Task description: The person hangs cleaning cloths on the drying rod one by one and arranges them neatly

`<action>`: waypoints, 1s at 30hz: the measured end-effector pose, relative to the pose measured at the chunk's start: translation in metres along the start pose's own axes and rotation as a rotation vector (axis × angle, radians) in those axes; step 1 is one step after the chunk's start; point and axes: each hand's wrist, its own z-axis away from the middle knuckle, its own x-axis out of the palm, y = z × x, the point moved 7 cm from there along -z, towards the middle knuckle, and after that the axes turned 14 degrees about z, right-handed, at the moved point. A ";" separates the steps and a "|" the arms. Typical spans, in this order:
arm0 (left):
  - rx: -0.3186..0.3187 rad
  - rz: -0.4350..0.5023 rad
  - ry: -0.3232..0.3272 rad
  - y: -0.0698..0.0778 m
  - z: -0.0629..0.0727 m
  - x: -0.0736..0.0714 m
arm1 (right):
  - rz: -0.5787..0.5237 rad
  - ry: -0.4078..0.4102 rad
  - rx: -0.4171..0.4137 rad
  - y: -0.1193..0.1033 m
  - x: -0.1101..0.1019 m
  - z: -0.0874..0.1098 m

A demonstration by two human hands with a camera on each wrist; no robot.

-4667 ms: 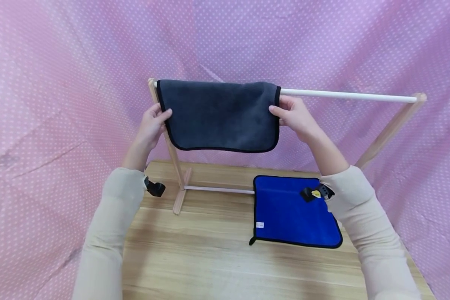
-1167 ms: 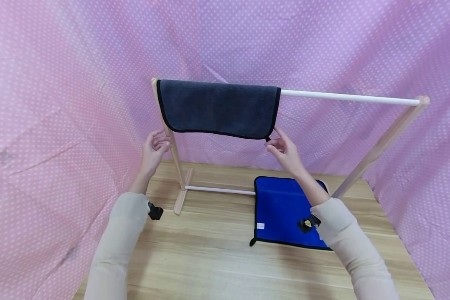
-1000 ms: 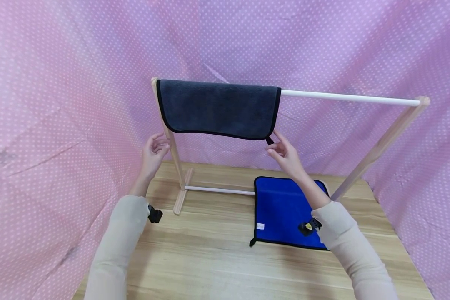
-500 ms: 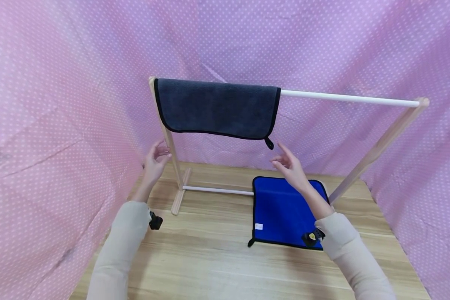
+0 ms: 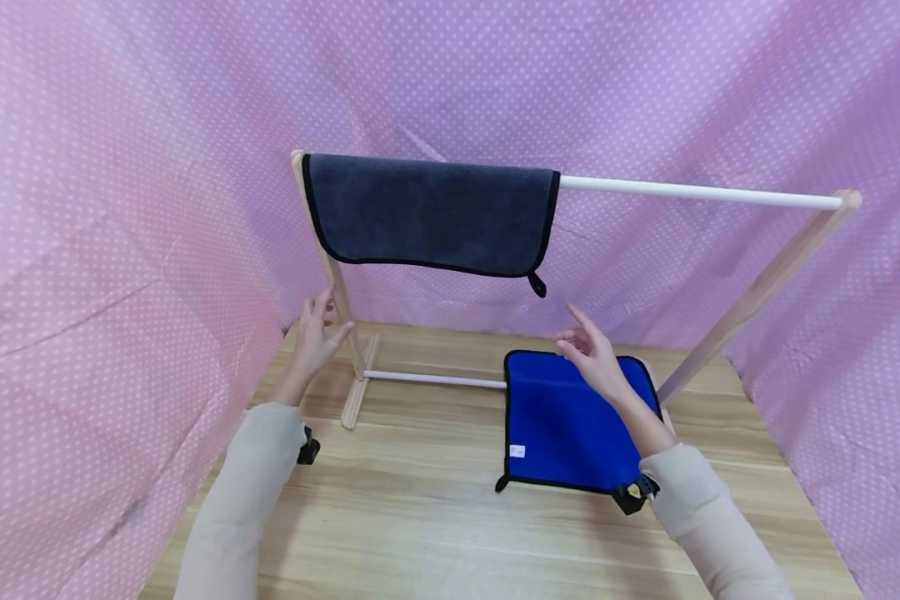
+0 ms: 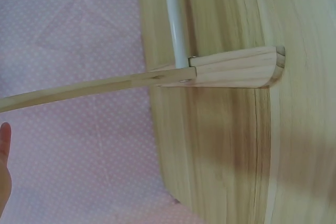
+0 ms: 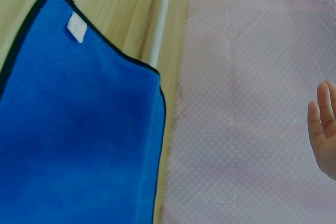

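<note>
A grey towel [image 5: 431, 217] with black edging hangs folded over the left part of the rack's white top rod [image 5: 697, 193]. Its black loop [image 5: 537, 285] dangles from the lower right corner. My left hand [image 5: 317, 337] is beside the rack's left wooden post [image 5: 332, 275], fingers loosely spread and holding nothing. Below and right of the loop, my right hand [image 5: 592, 358] is empty, index finger extended. Under it a blue towel [image 5: 570, 425] with black edging and a white label [image 5: 517, 451] lies flat on the table, covering part of the lower rod.
The rack's right wooden post [image 5: 757, 300] slants up at the right. Its left foot [image 5: 362, 383] and the white lower rod [image 5: 435, 380] rest on the wooden table [image 5: 390, 517]. A pink dotted curtain [image 5: 645, 83] surrounds the table at the back and sides.
Both hands gripped the grey towel's sides earlier, then slid down and let go. The right hand released the loop and moved down and right; the left dropped lower by the post.
</note>
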 end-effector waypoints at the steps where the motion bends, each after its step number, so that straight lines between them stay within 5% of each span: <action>1: 0.012 -0.011 -0.004 0.000 0.000 0.001 | -0.003 -0.002 0.006 0.001 0.000 0.002; 14: 0.270 -0.167 0.001 -0.001 -0.003 0.003 | -0.094 -0.027 0.002 0.047 -0.002 0.026; 30: 0.145 -0.202 -0.040 0.005 -0.005 0.005 | -0.072 -0.052 0.089 0.091 -0.017 0.071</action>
